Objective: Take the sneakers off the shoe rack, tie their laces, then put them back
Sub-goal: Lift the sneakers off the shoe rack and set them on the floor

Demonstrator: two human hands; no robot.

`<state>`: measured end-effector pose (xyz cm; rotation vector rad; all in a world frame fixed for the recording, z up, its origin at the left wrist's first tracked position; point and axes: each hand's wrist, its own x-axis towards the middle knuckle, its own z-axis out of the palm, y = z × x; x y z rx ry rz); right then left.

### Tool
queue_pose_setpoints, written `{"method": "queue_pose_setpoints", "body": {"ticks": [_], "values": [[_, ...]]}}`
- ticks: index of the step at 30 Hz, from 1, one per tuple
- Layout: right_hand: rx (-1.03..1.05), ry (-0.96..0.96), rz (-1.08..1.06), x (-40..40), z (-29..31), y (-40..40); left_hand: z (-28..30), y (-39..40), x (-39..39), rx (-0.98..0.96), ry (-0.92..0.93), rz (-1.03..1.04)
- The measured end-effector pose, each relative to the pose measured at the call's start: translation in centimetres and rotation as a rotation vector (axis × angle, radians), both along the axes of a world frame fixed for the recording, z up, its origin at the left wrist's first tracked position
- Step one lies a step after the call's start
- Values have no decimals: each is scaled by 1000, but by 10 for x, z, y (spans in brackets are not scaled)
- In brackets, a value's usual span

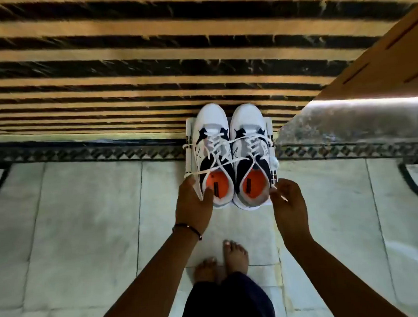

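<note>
Sneakers (230, 154), a white pair with dark navy panels and orange insoles, sit side by side on a white rack (190, 144), toes pointing to the far side toward a wall of tan and black stripes (125, 65). We see a small dark label on each insole, but its writing is too small to read, and no brand name can be made out on the shoes. The white laces (217, 155) are loose and cross over both shoes, with one strand running from the left edge of the rack across to the right shoe.

Our left hand (194, 205) holds the near left corner of the rack, its grip closed on the frame with the thumb lying at the heel of the left shoe; a thin dark bracelet (187, 229) circles that wrist. Our right hand (289, 202) is at the near right corner, its grip pinching a lace end between thumb and fingertips. Below, near us, bare feet (220, 259) stand on the pale tiled floor (86, 237), and a patterned dark border (81, 153) runs along the foot of the striped wall.
</note>
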<state>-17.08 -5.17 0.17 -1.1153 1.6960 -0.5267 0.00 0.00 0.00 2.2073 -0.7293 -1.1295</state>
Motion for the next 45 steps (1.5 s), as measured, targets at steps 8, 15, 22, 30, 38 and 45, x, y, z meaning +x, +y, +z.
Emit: {"method": "queue_pose_setpoints", "body": {"ticks": [8, 15, 22, 30, 38, 45], "values": [[133, 0, 153, 7, -43, -27, -48, -12, -11, 81, 194, 192], [563, -222, -269, 25, -48, -35, -61, -21, -25, 124, 251, 347], [433, -240, -201, 23, -43, -15, -52, -10, -40, -10, 376, 629], [337, -382, -232, -20, -18, 113, -21, 115, -78, -52, 369, 629], [507, -289, -152, -61, -2, 239, 5, 249, -110, 63, 383, 626], [579, -264, -117, -77, -114, 258, -117, 277, -121, 77, 350, 565]]}}
